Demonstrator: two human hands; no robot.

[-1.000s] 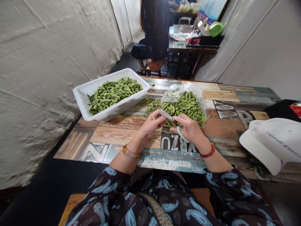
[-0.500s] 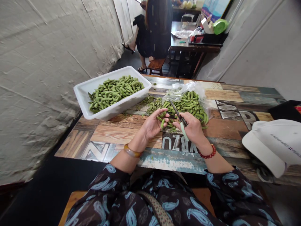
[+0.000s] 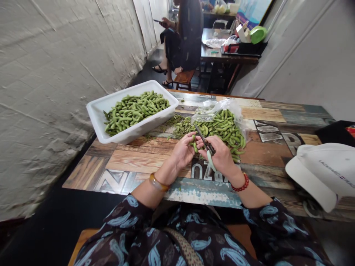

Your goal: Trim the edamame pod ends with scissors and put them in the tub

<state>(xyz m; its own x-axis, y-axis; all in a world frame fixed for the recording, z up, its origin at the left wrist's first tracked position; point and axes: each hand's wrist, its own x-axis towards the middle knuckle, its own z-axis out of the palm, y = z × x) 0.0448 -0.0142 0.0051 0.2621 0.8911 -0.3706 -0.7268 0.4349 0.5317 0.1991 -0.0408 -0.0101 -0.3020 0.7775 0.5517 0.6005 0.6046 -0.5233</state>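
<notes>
My left hand (image 3: 182, 152), with an amber bangle at the wrist, holds a green pod (image 3: 195, 147) between its fingers. Wrapped round scissors (image 3: 210, 157) with pale handles is my right hand (image 3: 222, 155); the blades point up and left, close beside the pod. Behind my hands a heap of green pods (image 3: 226, 129) spills from a clear plastic bag (image 3: 212, 107). Small trimmings (image 3: 181, 125) lie to the left of the heap. The white tub (image 3: 149, 122) at the left holds many pods (image 3: 133, 111).
A white cap (image 3: 321, 170) lies on the patterned wooden table (image 3: 133, 159) at the right, near a black object (image 3: 337, 131). Beyond the table a person (image 3: 188, 37) sits on a wooden stool (image 3: 183, 78), beside another table (image 3: 210, 53).
Both hands have come closer together, with my right hand shifted slightly left and down along with the scissors. The seated person's hand and phone show more fully now.
</notes>
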